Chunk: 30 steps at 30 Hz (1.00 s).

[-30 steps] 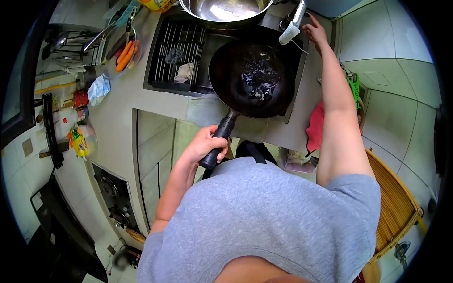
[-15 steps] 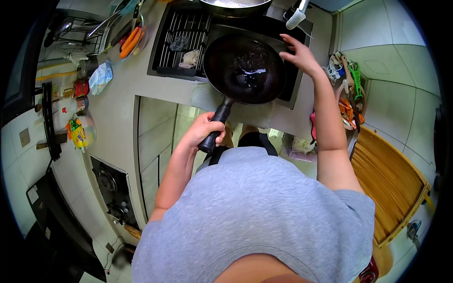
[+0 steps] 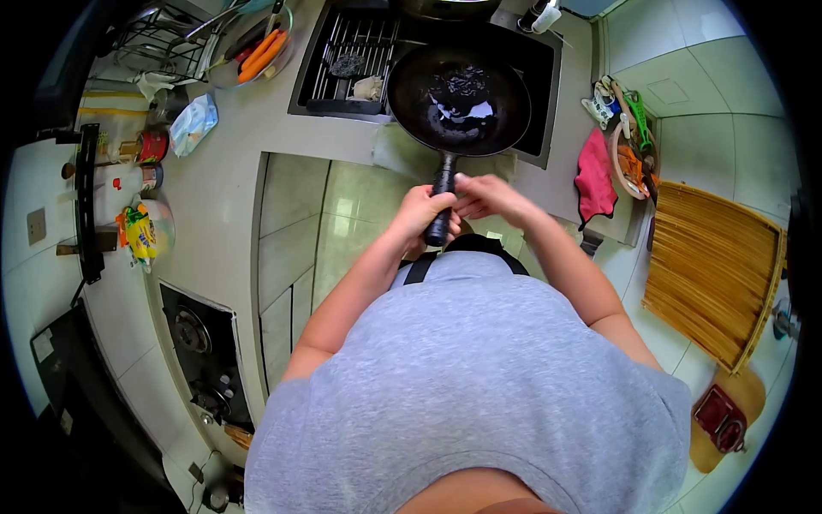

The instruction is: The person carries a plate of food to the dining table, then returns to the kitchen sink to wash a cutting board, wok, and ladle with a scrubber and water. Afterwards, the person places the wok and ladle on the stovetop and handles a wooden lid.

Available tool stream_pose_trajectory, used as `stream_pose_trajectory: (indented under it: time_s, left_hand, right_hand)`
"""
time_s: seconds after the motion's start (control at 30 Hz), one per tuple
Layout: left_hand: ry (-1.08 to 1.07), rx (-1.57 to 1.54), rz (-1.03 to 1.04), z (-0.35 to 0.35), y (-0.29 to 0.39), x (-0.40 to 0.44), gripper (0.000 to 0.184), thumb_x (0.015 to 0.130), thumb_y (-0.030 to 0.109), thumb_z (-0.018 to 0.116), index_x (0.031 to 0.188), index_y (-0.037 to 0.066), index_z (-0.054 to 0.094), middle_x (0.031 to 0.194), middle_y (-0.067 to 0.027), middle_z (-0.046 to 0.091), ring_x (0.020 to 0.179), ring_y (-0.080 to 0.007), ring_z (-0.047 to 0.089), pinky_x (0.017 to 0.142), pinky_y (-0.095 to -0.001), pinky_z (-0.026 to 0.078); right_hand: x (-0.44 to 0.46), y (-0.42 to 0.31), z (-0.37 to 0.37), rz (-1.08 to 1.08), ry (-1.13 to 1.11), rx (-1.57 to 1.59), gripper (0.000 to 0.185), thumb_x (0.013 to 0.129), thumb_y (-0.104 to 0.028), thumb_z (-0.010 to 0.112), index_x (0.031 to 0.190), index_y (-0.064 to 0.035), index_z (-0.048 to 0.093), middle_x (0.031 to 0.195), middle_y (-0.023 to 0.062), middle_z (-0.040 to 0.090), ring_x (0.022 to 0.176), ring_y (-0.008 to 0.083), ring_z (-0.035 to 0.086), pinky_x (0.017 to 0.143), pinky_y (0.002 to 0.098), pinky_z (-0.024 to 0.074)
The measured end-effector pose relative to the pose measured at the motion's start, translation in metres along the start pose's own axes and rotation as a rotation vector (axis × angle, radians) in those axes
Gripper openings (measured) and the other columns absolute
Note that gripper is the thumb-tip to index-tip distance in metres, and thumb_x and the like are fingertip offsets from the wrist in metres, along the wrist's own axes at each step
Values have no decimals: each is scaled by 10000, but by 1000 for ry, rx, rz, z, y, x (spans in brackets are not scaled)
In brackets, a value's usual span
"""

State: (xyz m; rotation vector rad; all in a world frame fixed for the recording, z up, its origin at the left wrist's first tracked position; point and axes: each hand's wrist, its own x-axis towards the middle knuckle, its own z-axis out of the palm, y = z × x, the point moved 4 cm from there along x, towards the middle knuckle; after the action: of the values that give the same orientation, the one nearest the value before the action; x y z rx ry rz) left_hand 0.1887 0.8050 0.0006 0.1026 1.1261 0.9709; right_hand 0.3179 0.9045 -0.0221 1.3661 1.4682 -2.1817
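A black wok (image 3: 462,98) with wet, shiny streaks inside is held level over the front of the sink (image 3: 535,137). My left hand (image 3: 425,212) is wrapped round its black handle (image 3: 443,184). Right beside the handle is my right hand (image 3: 490,199), slightly blurred, its fingertips at the handle's right side; whether they grip it cannot be made out. To the left of the wok, a dark scouring pad (image 3: 348,66) and a pale cloth (image 3: 368,88) lie on the sink's rack (image 3: 364,38).
Behind the wok stands a metal pot (image 3: 445,8), near the faucet (image 3: 545,17). A glass bowl with carrots (image 3: 264,53) is at the upper left, a stove (image 3: 193,332) at the lower left. On the right are a pink cloth (image 3: 595,176), a basket (image 3: 638,163) and a bamboo mat (image 3: 711,270).
My right hand has come down from beside the faucet, past the wok's right side, to the handle. My left hand has kept its hold on the handle. The whole view has shifted.
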Motion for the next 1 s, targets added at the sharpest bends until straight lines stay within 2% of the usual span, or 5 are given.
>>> stream_pose_trajectory:
  time_s: [0.07, 0.27, 0.33, 0.47, 1.0]
  left_hand:
    - [48, 158, 40, 2, -14, 2, 212, 854, 162, 611, 910, -40, 578, 682, -136, 643, 531, -202, 641, 490, -302, 525]
    - [116, 635, 206, -12, -14, -15, 394, 871, 362, 615, 900, -31, 612, 683, -133, 675, 538, -198, 660, 528, -284, 533]
    - [-68, 558, -88, -14, -16, -41, 512, 886, 471, 614, 932, -40, 615, 685, -130, 676, 561, -187, 668, 549, -265, 542]
    - [41, 497, 26, -64, -34, -63, 489, 907, 451, 616, 1032, -21, 609, 770, -136, 695, 594, -171, 681, 531, -252, 533]
    - [647, 644, 9, -193, -126, -149, 208, 906, 191, 623, 1003, 7, 622, 702, -99, 679, 552, -160, 668, 478, -276, 482]
  right_hand:
    - [-12, -8, 36, 56, -343, 240, 497, 914, -551, 551, 957, -64, 638, 815, 98, 667, 682, 184, 646, 595, 331, 517]
    - [1, 11, 76, 268, -134, 892, 275, 882, -286, 613, 971, -25, 620, 894, 113, 658, 801, 231, 653, 788, 437, 528]
    - [-13, -8, 81, 225, -47, 1087, 230, 866, -182, 589, 993, 9, 608, 927, 144, 649, 804, 256, 635, 763, 446, 526]
    - [17, 23, 67, 97, -429, 1344, 119, 879, -91, 540, 768, -77, 500, 664, -9, 522, 539, 91, 491, 567, 263, 457]
    - [-37, 57, 8, -86, -419, 955, 99, 867, -57, 512, 957, -85, 479, 622, -52, 387, 457, 25, 361, 415, 214, 328]
